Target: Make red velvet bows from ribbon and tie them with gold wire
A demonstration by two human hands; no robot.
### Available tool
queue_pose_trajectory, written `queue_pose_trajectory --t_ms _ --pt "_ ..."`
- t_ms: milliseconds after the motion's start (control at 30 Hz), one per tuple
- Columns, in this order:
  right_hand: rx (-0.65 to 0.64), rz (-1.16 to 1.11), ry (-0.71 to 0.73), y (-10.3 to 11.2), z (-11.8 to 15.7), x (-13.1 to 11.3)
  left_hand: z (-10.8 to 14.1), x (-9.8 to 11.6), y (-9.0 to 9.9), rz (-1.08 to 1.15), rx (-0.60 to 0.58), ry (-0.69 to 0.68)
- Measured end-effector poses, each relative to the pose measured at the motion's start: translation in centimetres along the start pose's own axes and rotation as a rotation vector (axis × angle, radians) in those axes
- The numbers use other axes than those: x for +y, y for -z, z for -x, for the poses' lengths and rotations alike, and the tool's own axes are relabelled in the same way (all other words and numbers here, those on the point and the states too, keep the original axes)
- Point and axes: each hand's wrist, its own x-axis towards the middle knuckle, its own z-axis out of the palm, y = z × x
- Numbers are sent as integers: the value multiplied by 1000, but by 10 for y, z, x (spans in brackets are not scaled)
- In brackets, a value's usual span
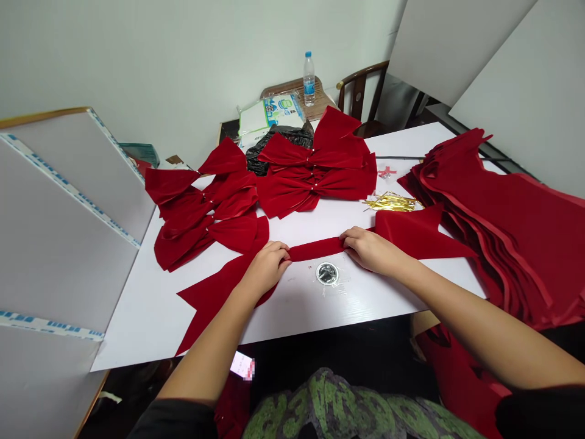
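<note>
My left hand (269, 266) and my right hand (371, 250) pinch opposite ends of a narrow folded middle of a red velvet ribbon piece (315, 249), holding it flat on the white table (146, 317). Its wide notched tails spread out past each hand, one toward the front left (212, 302) and one to the right (420, 235). A metal grommet under clear tape (327, 274) lies just below the strip, between my hands. Several finished red velvet bows (315, 174) are piled beyond my hands.
A tall stack of red velvet pieces (503, 225) covers the table's right side. Gold twist ties (392, 203) lie near it. White foam boards (59, 231) stand at the left. Beyond the table are a black plastic bag (278, 143), a water bottle (309, 79) and a wooden chair (361, 91).
</note>
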Motion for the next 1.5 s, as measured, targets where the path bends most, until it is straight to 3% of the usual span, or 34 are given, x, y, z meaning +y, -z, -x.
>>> queue_pose_trajectory --t_ms 367,567,867,1033,1200,1367,1500 --pt "-79 52 -103 6 -2 -7 2 6 1 14 17 62" --pt "-66 12 -114 7 1 -3 5 1 2 48 35 46" --pt "21 -158 -103 4 7 4 14 -8 -6 191 167 86" --pt "29 -190 -170 4 7 4 13 -6 -7 103 188 112" --pt "12 -169 -190 4 6 5 11 -4 -3 65 124 121" --pt "84 -147 -40 -3 6 12 7 -2 3 13 50 138" --pt "124 -133 24 -10 6 17 2 3 4 -94 -29 69"
